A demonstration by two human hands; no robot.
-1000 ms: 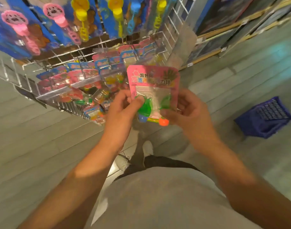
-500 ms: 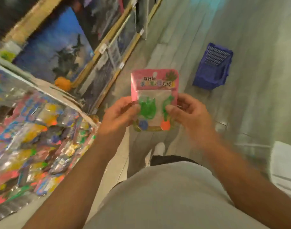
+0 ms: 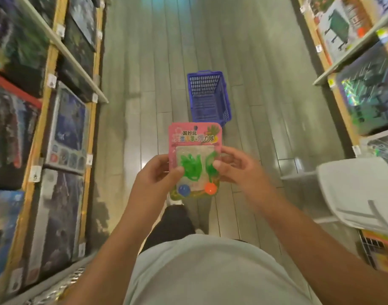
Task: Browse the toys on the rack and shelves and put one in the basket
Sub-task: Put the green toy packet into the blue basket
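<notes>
Fingers curled on both sides of toy pack [image 3: 195, 148]: left hand [image 3: 154, 175] pinches left edge, thumb across the clear blister; right hand [image 3: 239, 170] pinches right edge, thumb on front. Pack upright, held above the floor, in front of the torso.

Floor [image 3: 144, 62]: grey planks running down the aisle, some glare near the pack. Left shelves [image 3: 47, 89]: wood-edged uprights, big dark boxed sets [image 3: 65, 128] standing face-out, price tags on the rails. Right shelves [image 3: 342, 60]: same build, more boxes, blurred. White plastic item [image 3: 358, 194] lower right, can't tell what it is. Blue basket [image 3: 207, 97] on the floor mid-aisle, just beyond the pack's top edge. Pack: pink card, green hand shapes, blue and orange balls.
</notes>
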